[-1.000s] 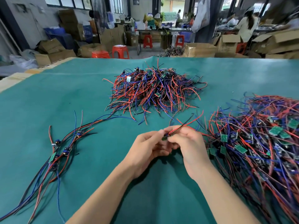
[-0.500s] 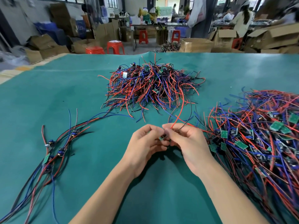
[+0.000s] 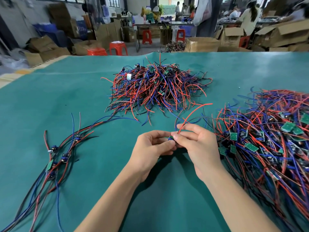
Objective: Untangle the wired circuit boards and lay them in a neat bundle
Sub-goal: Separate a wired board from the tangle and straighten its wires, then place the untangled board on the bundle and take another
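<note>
My left hand and my right hand meet at the centre of the frame, fingertips together, both pinching one small circuit board between them. Only a sliver of green shows there. Its red wire arcs up and to the right from my right fingers, and a black wire curves off beside it toward the big tangle.

That big tangle of boards fills the right side of the frame, starts just beside my right hand and runs off the right edge. A second heap sits upper centre, well apart from my hands. At lower left lies the laid-out bundle, its wires stretched long, running off the bottom left corner and reaching up toward the heap.

The green mat lies bare between the bundle and my left forearm, and again between my hands and the upper heap. Its far edge crosses the upper part of the frame, and the left edge slants down at upper left beside a pale strip.

Beyond the mat stand red stools and cardboard boxes. A white tag sits in the upper heap; any writing on it is too small to read.
</note>
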`<state>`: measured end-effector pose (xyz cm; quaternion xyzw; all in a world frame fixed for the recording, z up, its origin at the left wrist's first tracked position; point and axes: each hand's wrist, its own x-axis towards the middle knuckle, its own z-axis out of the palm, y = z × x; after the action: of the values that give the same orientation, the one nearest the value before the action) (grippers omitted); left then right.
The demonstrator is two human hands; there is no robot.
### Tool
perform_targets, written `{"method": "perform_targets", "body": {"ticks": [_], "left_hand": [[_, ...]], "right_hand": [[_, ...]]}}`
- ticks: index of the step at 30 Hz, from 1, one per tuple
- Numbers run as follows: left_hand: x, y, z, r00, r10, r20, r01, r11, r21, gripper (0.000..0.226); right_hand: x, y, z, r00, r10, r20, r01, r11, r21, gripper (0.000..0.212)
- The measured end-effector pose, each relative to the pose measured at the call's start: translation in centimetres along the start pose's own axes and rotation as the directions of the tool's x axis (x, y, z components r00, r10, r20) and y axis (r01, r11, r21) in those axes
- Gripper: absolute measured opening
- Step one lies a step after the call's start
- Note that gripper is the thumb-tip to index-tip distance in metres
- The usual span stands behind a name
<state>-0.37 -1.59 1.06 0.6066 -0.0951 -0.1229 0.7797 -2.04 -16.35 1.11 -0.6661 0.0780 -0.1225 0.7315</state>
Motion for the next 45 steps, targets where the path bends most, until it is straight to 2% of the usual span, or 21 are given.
{"method": "perform_targets", "body": {"ticks": [3, 6, 9, 13, 17, 21, 26, 30, 32, 34, 36, 37, 39, 41, 42, 43, 45], "left_hand": [[0.0, 0.2, 0.0, 0.999, -0.019, 0.033, 0.019, 1.000, -0.003, 0.017], [-0.1, 0.3, 0.1, 0.997, -0.037, 0.063, 0.034, 0.998, 0.051, 0.017], [-0.3, 0.4, 0.4, 0.991, -0.043, 0.128, 0.028, 0.992, 0.121, 0.014], [-0.5, 0.5, 0.4, 0.981, -0.033, 0.194, -0.002, 0.984, 0.176, 0.014], [-0.6, 0.7, 0.4, 0.967, -0.042, 0.253, -0.017, 0.974, 0.226, 0.014], [-0.8, 0.8, 0.7, 0.964, -0.026, 0.266, -0.041, 0.969, 0.243, 0.012], [-0.9, 0.4, 1.1, 0.965, -0.003, 0.261, -0.077, 0.953, 0.293, 0.014], [-0.7, 0.3, 1.1, 0.978, -0.018, 0.209, -0.055, 0.939, 0.340, 0.019], [-0.6, 0.1, 1.2, 0.985, -0.019, 0.171, -0.039, 0.943, 0.330, 0.019], [-0.5, 0.1, 1.3, 0.989, -0.020, 0.144, -0.027, 0.949, 0.315, 0.019], [-0.4, 0.1, 1.3, 0.990, -0.025, 0.139, -0.019, 0.952, 0.307, 0.018], [-0.4, 0.1, 1.3, 0.990, -0.027, 0.139, -0.016, 0.953, 0.304, 0.018], [-0.4, 0.1, 1.3, 0.990, -0.029, 0.137, -0.014, 0.953, 0.303, 0.018], [-0.4, 0.1, 1.3, 0.991, -0.028, 0.131, -0.013, 0.954, 0.299, 0.018], [-0.3, 0.1, 1.2, 0.992, -0.024, 0.123, -0.014, 0.956, 0.295, 0.017], [-0.3, 0.0, 1.1, 0.993, -0.021, 0.113, -0.013, 0.957, 0.291, 0.017], [-0.2, -0.1, 1.0, 0.995, -0.019, 0.098, -0.010, 0.959, 0.284, 0.016]], "right_hand": [[0.0, -0.1, 0.0, 0.996, -0.079, -0.036, 0.074, 0.991, -0.115, 0.018], [0.5, -0.2, -0.6, 0.977, -0.159, -0.142, 0.130, 0.972, -0.196, 0.018], [0.9, -0.3, -1.6, 0.950, -0.202, -0.238, 0.147, 0.962, -0.230, 0.017], [1.0, -0.7, -2.6, 0.887, -0.338, -0.314, 0.221, 0.909, -0.353, 0.006], [1.4, -1.4, -4.2, 0.831, -0.371, -0.415, 0.243, 0.912, -0.330, 0.016], [1.2, -2.6, -5.5, 0.785, -0.330, -0.525, 0.287, 0.944, -0.165, 0.024], [0.2, -4.3, -5.2, 0.766, -0.404, -0.500, 0.389, 0.910, -0.139, 0.022], [-0.4, -7.2, -7.1, 0.705, -0.456, -0.542, 0.444, 0.881, -0.164, 0.015], [0.1, -8.7, -9.0, 0.724, -0.471, -0.504, 0.375, 0.882, -0.286, 0.011], [1.4, -9.9, -10.7, 0.757, -0.486, -0.436, 0.223, 0.820, -0.527, 0.018], [2.9, -11.2, -11.1, 0.791, -0.498, -0.355, 0.053, 0.634, -0.771, 0.031], [3.5, -11.8, -10.4, 0.820, -0.490, -0.295, 0.017, 0.537, -0.843, 0.034], [4.8, -12.2, -7.4, 0.892, -0.436, -0.121, 0.086, 0.425, -0.901, 0.025], [6.4, -11.4, -3.2, 0.947, -0.300, 0.112, 0.220, 0.356, -0.908, 0.017], [7.2, -10.6, -1.1, 0.955, -0.205, 0.214, 0.273, 0.333, -0.902, 0.019], [8.2, -9.6, 0.8, 0.954, -0.105, 0.280, 0.299, 0.348, -0.889, 0.026], [10.3, -7.6, 3.8, 0.947, 0.066, 0.313, 0.256, 0.430, -0.866, 0.045]]}}
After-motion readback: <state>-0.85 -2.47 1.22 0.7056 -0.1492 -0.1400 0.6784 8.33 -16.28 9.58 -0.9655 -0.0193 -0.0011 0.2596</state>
